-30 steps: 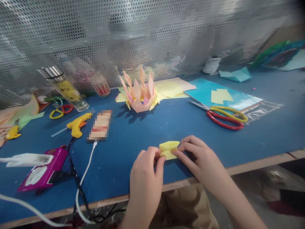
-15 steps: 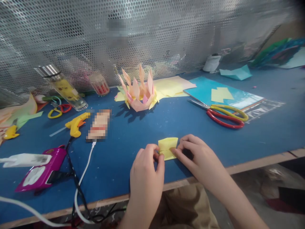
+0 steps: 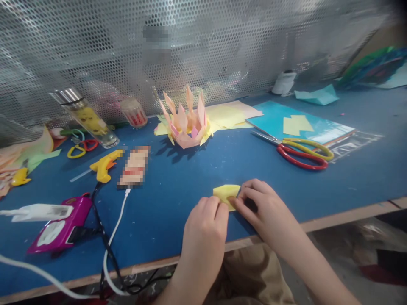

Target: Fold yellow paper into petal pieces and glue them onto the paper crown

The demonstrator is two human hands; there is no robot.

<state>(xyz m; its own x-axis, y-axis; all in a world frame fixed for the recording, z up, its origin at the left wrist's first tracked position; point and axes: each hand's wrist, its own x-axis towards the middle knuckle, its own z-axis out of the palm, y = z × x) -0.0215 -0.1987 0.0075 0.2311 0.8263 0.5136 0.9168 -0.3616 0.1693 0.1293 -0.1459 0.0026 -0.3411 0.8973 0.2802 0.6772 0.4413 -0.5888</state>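
A small folded yellow paper (image 3: 226,192) lies on the blue table (image 3: 190,173) near its front edge. My left hand (image 3: 205,231) pinches the paper's left and lower side with fingers curled over it. My right hand (image 3: 263,212) pinches its right edge with thumb and forefinger. Both hands rest on the table top. Part of the paper is hidden under my fingers.
A pink and yellow paper crown (image 3: 187,123) stands behind. Red and yellow scissors (image 3: 299,150) lie right beside teal paper sheets (image 3: 299,123). A yellow glue gun (image 3: 103,163), a magenta device (image 3: 59,224), cables (image 3: 111,237) and a bottle (image 3: 85,116) sit left. Perforated metal screen behind.
My left hand has slid right and up over the paper's lower left part. The paper's raised flap is now folded flatter and the piece looks smaller.
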